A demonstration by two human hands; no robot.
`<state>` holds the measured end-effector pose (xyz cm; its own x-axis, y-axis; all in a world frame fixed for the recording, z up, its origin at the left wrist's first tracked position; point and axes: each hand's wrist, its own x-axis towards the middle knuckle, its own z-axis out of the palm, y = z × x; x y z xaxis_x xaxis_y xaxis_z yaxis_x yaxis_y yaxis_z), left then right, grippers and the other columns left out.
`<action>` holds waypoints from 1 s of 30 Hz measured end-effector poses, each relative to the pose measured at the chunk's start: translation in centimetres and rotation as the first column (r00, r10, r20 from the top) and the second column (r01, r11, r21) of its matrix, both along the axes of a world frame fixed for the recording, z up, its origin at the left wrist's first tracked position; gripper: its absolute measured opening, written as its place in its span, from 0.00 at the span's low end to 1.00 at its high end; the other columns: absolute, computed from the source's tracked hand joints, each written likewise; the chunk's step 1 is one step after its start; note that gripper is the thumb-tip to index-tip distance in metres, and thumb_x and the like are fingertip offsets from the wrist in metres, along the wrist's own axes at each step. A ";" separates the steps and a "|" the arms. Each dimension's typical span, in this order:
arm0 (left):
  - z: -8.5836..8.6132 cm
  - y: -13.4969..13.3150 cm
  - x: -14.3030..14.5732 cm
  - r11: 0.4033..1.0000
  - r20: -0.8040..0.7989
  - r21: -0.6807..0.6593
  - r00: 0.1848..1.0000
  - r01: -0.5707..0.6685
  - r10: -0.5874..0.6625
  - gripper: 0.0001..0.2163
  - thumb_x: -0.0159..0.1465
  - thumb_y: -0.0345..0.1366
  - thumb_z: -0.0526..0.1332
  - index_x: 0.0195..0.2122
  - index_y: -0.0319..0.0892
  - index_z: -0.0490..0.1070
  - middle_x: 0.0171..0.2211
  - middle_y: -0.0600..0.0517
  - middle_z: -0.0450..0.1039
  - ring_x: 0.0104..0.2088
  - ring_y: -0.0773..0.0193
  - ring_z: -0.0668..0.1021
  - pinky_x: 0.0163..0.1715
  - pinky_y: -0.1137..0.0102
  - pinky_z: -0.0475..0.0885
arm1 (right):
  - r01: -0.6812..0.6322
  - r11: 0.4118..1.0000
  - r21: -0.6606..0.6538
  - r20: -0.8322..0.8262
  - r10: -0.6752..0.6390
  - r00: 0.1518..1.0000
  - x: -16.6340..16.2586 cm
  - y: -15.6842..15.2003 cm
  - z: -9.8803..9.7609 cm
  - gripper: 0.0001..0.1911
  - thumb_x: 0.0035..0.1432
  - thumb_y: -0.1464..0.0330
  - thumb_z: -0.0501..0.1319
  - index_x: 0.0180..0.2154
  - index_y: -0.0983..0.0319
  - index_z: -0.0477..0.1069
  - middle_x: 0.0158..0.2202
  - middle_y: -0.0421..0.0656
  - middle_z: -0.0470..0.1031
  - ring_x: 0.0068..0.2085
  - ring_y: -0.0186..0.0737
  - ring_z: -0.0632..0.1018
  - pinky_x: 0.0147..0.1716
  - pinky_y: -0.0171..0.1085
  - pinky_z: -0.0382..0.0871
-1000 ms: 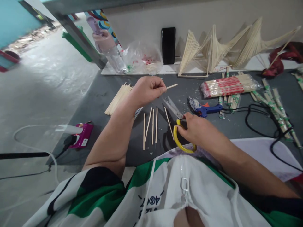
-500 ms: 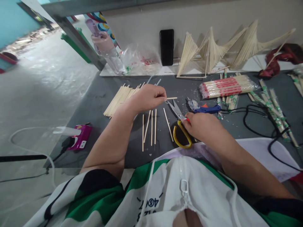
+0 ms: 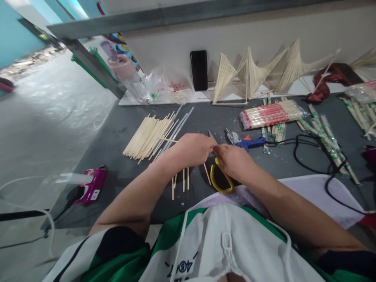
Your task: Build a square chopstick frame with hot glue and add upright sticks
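A grey table [image 3: 116,178] extends before me. At its back, a model built of sticks [image 3: 252,78] stands in fanned, twisting rows near the wall. A pale cloth [image 3: 311,192] lies at the near edge, partly under my right forearm. A clear plastic bag [image 3: 169,84] with red and green scraps sits between a pink-lidded bottle [image 3: 125,70] and an upright black phone [image 3: 199,70]. To the left of centre, a pile of wooden sticks [image 3: 147,135] lies slantwise, with clear rods [image 3: 183,122] along its right side. Right of centre, a red-banded pack of sticks [image 3: 272,114] rests on other wrapped sticks.

My left hand [image 3: 195,149] is closed, gripping a single stick [image 3: 169,139], one end of which projects leftward over the rods; the fingertips themselves are hidden. My right hand [image 3: 232,158] meets it at the fingers and is closed around yellow-handled scissors [image 3: 212,178], a blade tip showing beyond my fingers; I cannot tell whether the blades touch the stick. A blue glue gun [image 3: 249,143] lies just beyond my right hand, its black cord running right. Smallest are the short loose sticks [image 3: 184,181], which lie partly covered by my left hand and forearm.
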<state>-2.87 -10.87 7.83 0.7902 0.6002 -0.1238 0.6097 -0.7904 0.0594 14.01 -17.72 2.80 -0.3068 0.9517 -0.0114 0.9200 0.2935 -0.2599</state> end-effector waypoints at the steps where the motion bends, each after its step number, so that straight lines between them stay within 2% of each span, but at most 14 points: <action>1: 0.1 -0.2 0.1 1.000 -0.012 -0.001 1.000 -0.014 0.014 0.10 0.67 0.32 0.54 0.38 0.41 0.77 0.36 0.44 0.82 0.38 0.52 0.83 0.31 0.67 0.66 | 0.004 1.000 -0.025 -0.001 -0.004 1.000 0.0 0.1 0.1 0.18 0.69 0.73 0.49 0.51 0.63 0.75 0.44 0.49 0.82 0.44 0.47 0.82 0.37 0.40 0.63; 8: 1.0 -1.8 0.8 0.993 -0.023 -0.051 0.994 -0.110 0.109 0.10 0.62 0.28 0.56 0.39 0.42 0.77 0.38 0.44 0.83 0.41 0.49 0.85 0.33 0.66 0.71 | 0.092 0.990 -0.107 -0.057 -0.099 0.993 -0.1 0.1 -0.2 0.15 0.63 0.73 0.54 0.47 0.59 0.75 0.48 0.45 0.83 0.48 0.47 0.83 0.38 0.38 0.64; 13: -0.4 -2.0 1.5 0.988 -0.009 -0.011 0.988 -0.156 0.156 0.13 0.64 0.27 0.54 0.44 0.39 0.76 0.40 0.41 0.83 0.42 0.47 0.85 0.36 0.62 0.75 | 0.167 0.979 -0.115 -0.039 -0.173 0.984 -1.1 -0.4 -0.1 0.16 0.68 0.69 0.50 0.46 0.62 0.75 0.43 0.51 0.84 0.44 0.52 0.84 0.36 0.41 0.65; 16: -0.9 -1.1 1.2 0.970 0.029 -0.028 0.970 -0.242 0.242 0.12 0.67 0.29 0.54 0.45 0.39 0.76 0.42 0.41 0.83 0.44 0.48 0.85 0.39 0.62 0.76 | 0.174 0.976 -0.132 -0.194 -0.197 0.961 -1.1 -0.2 -0.6 0.14 0.66 0.71 0.51 0.45 0.62 0.74 0.42 0.51 0.83 0.43 0.51 0.83 0.38 0.41 0.66; 18: -0.8 -0.5 0.8 0.957 0.159 -0.065 0.943 -0.284 0.291 0.12 0.70 0.33 0.55 0.49 0.40 0.75 0.47 0.43 0.82 0.48 0.50 0.84 0.45 0.62 0.76 | 0.145 0.979 -0.145 -0.410 -0.192 0.891 -0.7 0.1 -1.2 0.12 0.63 0.74 0.51 0.42 0.60 0.72 0.41 0.48 0.82 0.42 0.46 0.81 0.40 0.39 0.67; 21: -0.6 0.1 0.2 0.973 0.381 -0.159 0.899 -0.167 0.216 0.12 0.70 0.34 0.58 0.52 0.43 0.76 0.53 0.47 0.81 0.53 0.57 0.81 0.53 0.66 0.72 | 0.080 0.982 -0.172 -0.688 -0.178 0.703 -0.2 0.5 -1.9 0.06 0.62 0.72 0.52 0.39 0.58 0.65 0.31 0.42 0.77 0.34 0.40 0.77 0.36 0.38 0.67; 23: -0.7 0.2 0.1 0.974 0.455 -0.214 0.874 -0.081 0.172 0.11 0.70 0.33 0.57 0.47 0.44 0.79 0.47 0.50 0.83 0.49 0.60 0.82 0.49 0.68 0.72 | 0.054 0.977 -0.208 -0.811 -0.203 0.549 -0.1 0.5 -2.2 0.04 0.63 0.68 0.53 0.41 0.56 0.60 0.27 0.36 0.72 0.28 0.39 0.74 0.31 0.37 0.66; 25: -1.0 0.2 0.1 0.961 0.486 -0.269 0.853 -0.061 0.190 0.12 0.70 0.34 0.56 0.41 0.43 0.80 0.38 0.51 0.83 0.40 0.63 0.81 0.42 0.70 0.71 | 0.074 0.967 -0.242 -0.873 -0.251 0.417 -0.2 0.4 -2.3 0.08 0.63 0.65 0.54 0.42 0.55 0.56 0.25 0.33 0.70 0.25 0.38 0.71 0.28 0.37 0.65; 27: -1.2 0.2 0.1 0.943 0.506 -0.325 0.830 -0.068 0.234 0.12 0.70 0.36 0.56 0.37 0.41 0.80 0.34 0.52 0.81 0.35 0.65 0.79 0.37 0.72 0.69 | 0.118 0.962 -0.248 -0.888 -0.274 0.369 -0.3 0.3 -2.2 0.10 0.62 0.64 0.56 0.41 0.54 0.53 0.26 0.33 0.70 0.25 0.37 0.71 0.27 0.37 0.64; 30: -1.3 0.3 0.3 0.919 0.526 -0.391 0.806 -0.056 0.273 0.11 0.69 0.36 0.57 0.35 0.41 0.78 0.33 0.53 0.80 0.34 0.67 0.78 0.37 0.73 0.67 | 0.133 0.964 -0.230 -0.884 -0.264 0.387 -0.3 0.4 -2.0 0.10 0.61 0.64 0.56 0.39 0.54 0.53 0.27 0.35 0.71 0.25 0.37 0.71 0.27 0.37 0.65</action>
<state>-2.55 -10.57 6.54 0.6760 0.7317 0.0869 0.5005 -0.5425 0.6746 13.75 -17.34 0.80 -0.0023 0.9989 0.0477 0.1575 0.0474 -0.9864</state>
